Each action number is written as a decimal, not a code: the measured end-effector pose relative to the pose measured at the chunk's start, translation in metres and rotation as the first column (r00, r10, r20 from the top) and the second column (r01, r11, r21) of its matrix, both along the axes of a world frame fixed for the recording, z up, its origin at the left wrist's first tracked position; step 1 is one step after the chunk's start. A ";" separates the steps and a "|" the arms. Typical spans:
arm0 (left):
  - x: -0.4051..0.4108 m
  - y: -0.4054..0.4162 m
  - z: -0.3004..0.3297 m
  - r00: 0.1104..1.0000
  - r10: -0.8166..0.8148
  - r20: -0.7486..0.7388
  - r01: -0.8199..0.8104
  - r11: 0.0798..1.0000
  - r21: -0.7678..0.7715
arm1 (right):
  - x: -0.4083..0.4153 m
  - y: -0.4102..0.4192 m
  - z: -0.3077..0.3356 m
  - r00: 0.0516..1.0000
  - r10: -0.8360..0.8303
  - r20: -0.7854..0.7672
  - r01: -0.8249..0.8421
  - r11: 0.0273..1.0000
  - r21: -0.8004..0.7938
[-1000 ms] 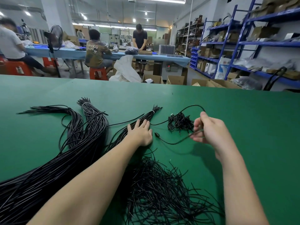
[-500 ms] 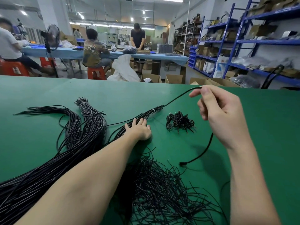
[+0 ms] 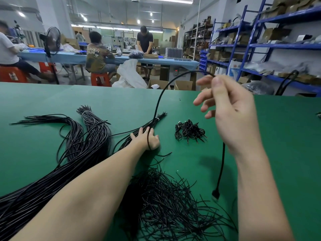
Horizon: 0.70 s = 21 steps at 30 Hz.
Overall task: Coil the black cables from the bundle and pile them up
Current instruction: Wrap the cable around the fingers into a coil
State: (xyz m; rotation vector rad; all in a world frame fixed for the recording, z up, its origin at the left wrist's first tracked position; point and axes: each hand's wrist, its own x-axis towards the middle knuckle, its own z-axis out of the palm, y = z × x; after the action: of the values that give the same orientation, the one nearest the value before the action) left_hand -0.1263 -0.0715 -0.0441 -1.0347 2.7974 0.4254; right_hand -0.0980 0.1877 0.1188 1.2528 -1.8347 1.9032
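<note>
Green matting covers the tabletop [image 3: 286,136], which fills the lower part of the head view. Beyond its far edge lies a workshop: blue shelving [image 3: 278,46] with boxes at right, a blue-covered bench [image 3: 69,55] with seated and standing workers, and a standing fan [image 3: 52,40] at left.

The bundle [image 3: 83,146] of black cables lies on the tabletop at left, its long axis running from the near left corner toward the far centre, its tied ends fanning away from the camera. The left hand [image 3: 147,140] rests on one tied branch, fingers extended flat.

The right hand [image 3: 231,108] is raised above the tabletop. Thumb and forefinger pinch a single cable [image 3: 159,103]; the remaining fingers are spread loosely. This cable arcs from the pinch down to the left hand; its other length hangs vertically, connector end [image 3: 215,194] lowest.

The pile [image 3: 190,131] of coiled cables sits between the hands. Loose cable ends [image 3: 166,202] spread at near centre.
</note>
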 end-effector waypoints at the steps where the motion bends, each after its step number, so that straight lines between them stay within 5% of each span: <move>1: 0.002 -0.001 0.001 1.000 -0.005 -0.023 0.005 1.000 -0.004 | -0.002 -0.004 -0.004 0.999 -0.029 0.034 0.028 0.999 0.025; 3: 0.007 0.002 0.005 0.985 -0.019 -0.174 0.014 0.999 -0.035 | -0.006 -0.010 -0.011 0.994 -0.080 0.076 0.075 0.995 0.067; 5: 0.013 0.012 0.013 0.864 0.021 -0.503 -0.008 1.000 0.027 | -0.012 -0.012 -0.017 0.986 -0.153 0.058 0.146 0.982 0.120; 8: 0.031 0.029 0.037 0.413 0.432 -0.802 -0.026 0.885 0.464 | -0.020 -0.008 -0.022 0.970 -0.241 0.036 0.230 0.955 0.189; 11: 0.060 0.031 0.063 -0.085 0.894 -0.440 0.207 0.447 0.870 | -0.027 -0.005 -0.025 0.959 -0.241 0.145 0.222 0.965 0.139; 13: 0.082 0.039 0.076 -0.235 0.919 -0.317 0.394 0.388 0.833 | -0.029 -0.005 -0.026 0.942 -0.262 0.208 0.245 0.964 0.103; 15: 0.095 0.051 0.087 -0.194 0.861 -0.471 0.418 0.507 0.754 | -0.031 -0.005 -0.027 0.933 -0.306 0.188 0.288 0.951 0.115; 16: 0.098 0.056 0.093 -0.075 0.822 -0.565 0.437 0.536 0.722 | -0.032 -0.005 -0.028 0.931 -0.328 0.164 0.305 0.941 0.147; 19: 0.102 0.066 0.106 0.541 0.499 -0.677 0.524 0.430 0.736 | -0.036 -0.005 -0.033 0.927 -0.352 0.127 0.303 0.905 0.300; 21: 0.103 0.077 0.110 0.771 0.120 -0.626 0.549 0.375 0.747 | -0.037 -0.007 -0.035 0.930 -0.315 0.187 0.245 0.915 0.321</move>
State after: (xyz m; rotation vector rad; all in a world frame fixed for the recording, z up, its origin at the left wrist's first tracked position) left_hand -0.0228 0.0059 0.0658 -0.1805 2.2581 2.2663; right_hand -0.1350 0.1812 0.0842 0.7954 -2.3443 1.7273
